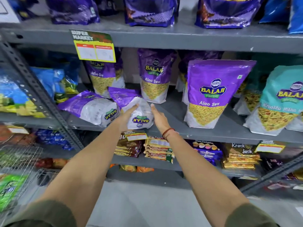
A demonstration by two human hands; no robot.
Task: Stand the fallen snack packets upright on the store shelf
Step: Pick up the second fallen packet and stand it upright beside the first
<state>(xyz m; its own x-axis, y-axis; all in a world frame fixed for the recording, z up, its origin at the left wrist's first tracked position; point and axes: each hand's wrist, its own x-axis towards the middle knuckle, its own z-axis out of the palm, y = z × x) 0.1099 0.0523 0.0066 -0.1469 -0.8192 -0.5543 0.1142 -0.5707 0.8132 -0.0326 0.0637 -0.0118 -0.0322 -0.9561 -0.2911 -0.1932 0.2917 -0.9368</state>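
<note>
1. Two purple Balaji Aloo Sev packets lie fallen on the grey middle shelf [172, 112], logos upside down toward the camera; the near fallen packet [139, 112] sits at the front edge, and the left fallen packet [91, 108] lies just beside it, apparently touching it.
2. The left hand [126, 117] rests flat against the left side of the near fallen packet, fingers straight and held together, not curled around it.
3. The right hand [158, 117] is just beside the packet's right side, palm inward, fingers extended and close together (whether it touches the plastic cannot be told).
4. A red thread band [167, 132] circles the right wrist.
5. Behind the fallen pair, upright Aloo Sev packets [154, 76] stand at the back of the shelf, and a larger-looking upright packet [211, 94] stands toward the front on the right, well apart from the hands.
6. A teal Balaji packet [282, 99] stands at the far right.
7. A yellow price tag [95, 46] hangs from the shelf above.
</note>
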